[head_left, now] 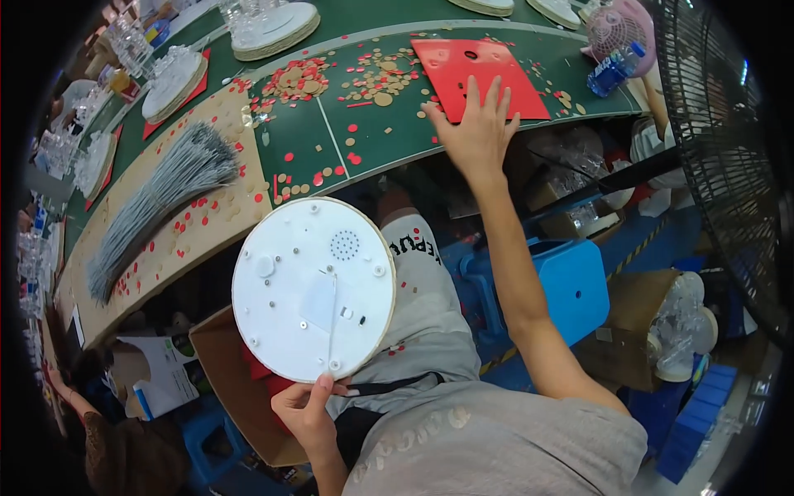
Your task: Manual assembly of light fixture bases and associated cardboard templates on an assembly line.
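Note:
My left hand grips the lower edge of a round white disc, thumb on its face. The disc carries small posts, screws, a patch of speaker holes and a thin wire, and it is held tilted above my lap. Over the green table my right hand is spread, its fingers reaching onto a red sheet with a few punched holes. Whether the fingertips press on the sheet or hover just above it, I cannot tell.
Red and tan punched-out bits lie scattered over the green table. A bundle of grey wires rests on cardboard at left. A blue bottle and a black fan stand at right. Below is a blue stool.

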Demonstrator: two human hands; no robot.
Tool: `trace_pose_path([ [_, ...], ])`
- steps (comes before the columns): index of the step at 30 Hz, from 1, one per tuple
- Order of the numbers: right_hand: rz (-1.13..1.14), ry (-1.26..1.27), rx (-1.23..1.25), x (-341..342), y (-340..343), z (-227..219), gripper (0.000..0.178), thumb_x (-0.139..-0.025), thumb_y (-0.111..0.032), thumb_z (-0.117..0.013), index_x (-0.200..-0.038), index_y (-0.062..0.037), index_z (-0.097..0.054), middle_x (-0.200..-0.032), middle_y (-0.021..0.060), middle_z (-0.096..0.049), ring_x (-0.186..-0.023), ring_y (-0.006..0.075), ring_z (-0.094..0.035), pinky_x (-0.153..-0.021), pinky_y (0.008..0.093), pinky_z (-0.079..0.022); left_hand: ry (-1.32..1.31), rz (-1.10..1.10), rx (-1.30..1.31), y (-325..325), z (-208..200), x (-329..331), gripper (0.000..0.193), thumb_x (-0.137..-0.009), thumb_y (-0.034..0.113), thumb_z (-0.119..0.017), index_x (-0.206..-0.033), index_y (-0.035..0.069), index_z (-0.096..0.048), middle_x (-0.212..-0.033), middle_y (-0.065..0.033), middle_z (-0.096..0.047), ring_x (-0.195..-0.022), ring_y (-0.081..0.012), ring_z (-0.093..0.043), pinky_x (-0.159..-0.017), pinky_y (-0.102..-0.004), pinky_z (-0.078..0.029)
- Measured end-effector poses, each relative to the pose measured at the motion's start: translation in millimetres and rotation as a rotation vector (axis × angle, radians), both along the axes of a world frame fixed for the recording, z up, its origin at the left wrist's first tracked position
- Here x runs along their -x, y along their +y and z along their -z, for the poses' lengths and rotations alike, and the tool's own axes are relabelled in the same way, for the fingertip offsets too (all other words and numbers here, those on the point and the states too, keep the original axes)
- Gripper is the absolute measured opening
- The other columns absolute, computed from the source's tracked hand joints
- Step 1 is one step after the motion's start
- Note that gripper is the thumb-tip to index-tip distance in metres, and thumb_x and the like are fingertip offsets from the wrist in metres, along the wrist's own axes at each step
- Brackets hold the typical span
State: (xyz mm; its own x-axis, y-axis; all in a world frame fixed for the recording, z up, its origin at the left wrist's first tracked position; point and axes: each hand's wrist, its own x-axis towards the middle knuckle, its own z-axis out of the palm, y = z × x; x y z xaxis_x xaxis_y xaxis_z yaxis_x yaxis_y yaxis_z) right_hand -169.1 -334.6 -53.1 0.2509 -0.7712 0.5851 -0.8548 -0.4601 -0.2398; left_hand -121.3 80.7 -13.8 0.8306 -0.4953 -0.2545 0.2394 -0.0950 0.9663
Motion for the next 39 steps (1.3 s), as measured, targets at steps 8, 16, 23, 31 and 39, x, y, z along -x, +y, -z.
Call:
trace_pose_path([
  [8,0.029,0.328,-0.166,4,-53,12,0.058,-0.099,-0.055,-0.051,-0.131,-0.0092,-0.065,-0.127,0.0271,-0.065,-0.121,0.0421,-0.062,-0.103,0.0585,-0.046,0.17,0.229,-0.108,12,-20,-57,0.02,-0.086,0.005,-0.073,-0.075,-0.011,-0.068,-0.063,-0.0156,-0.068,-0.055,-0.0204,-0.069,-0.056,-0.0294,-0.058],
  [16,-0.151,0.254,0.675,42,-31,-107,0.015,-0.099,-0.021,-0.059,-0.095,-0.0133,-0.071,-0.077,0.0094,-0.063,-0.069,0.0297,-0.065,-0.059,0.0421,-0.054,0.081,0.146,-0.115,15,-17,-49,0.021,-0.088,0.006,-0.073,-0.072,-0.005,-0.065,-0.062,-0.0073,-0.065,-0.05,-0.0094,-0.057,-0.049,-0.0216,-0.039],
  [23,-0.595,-1.073,-0.353,98,84,-122,0.026,-0.106,-0.017,-0.055,-0.115,0.0037,-0.068,-0.092,0.0086,-0.071,-0.063,0.0072,-0.057,-0.048,0.0211,-0.042,-0.005,0.065,0.086,-4,2,-36,0.023,-0.093,0.007,-0.072,-0.074,0.001,-0.059,-0.066,0.0015,-0.061,-0.059,-0.0028,-0.053,-0.055,-0.0182,-0.038],
  [31,-0.649,-0.905,-1.318,75,172,-50,0.046,-0.098,-0.002,-0.06,-0.142,0.0057,-0.053,-0.09,0.011,-0.073,-0.052,0.0063,-0.06,-0.043,0.0192,-0.047,-0.008,-0.064,0.238,0,17,-25,0.021,-0.102,0.014,-0.058,-0.096,-0.004,-0.067,-0.081,-0.005,-0.069,-0.072,-0.0095,-0.061,-0.066,-0.0228,-0.045],
  [39,-0.602,-0.631,-1.104,82,184,-47,0.044,-0.094,-0.001,-0.064,-0.138,0.0016,-0.061,-0.094,0.0041,-0.072,-0.084,0.0027,-0.061,-0.078,0.0182,-0.046,0.014,-0.018,0.116,6,4,-23,0.026,-0.093,0.014,-0.065,-0.101,-0.009,-0.07,-0.092,-0.0096,-0.072,-0.078,-0.0087,-0.063,-0.072,-0.0222,-0.046],
])
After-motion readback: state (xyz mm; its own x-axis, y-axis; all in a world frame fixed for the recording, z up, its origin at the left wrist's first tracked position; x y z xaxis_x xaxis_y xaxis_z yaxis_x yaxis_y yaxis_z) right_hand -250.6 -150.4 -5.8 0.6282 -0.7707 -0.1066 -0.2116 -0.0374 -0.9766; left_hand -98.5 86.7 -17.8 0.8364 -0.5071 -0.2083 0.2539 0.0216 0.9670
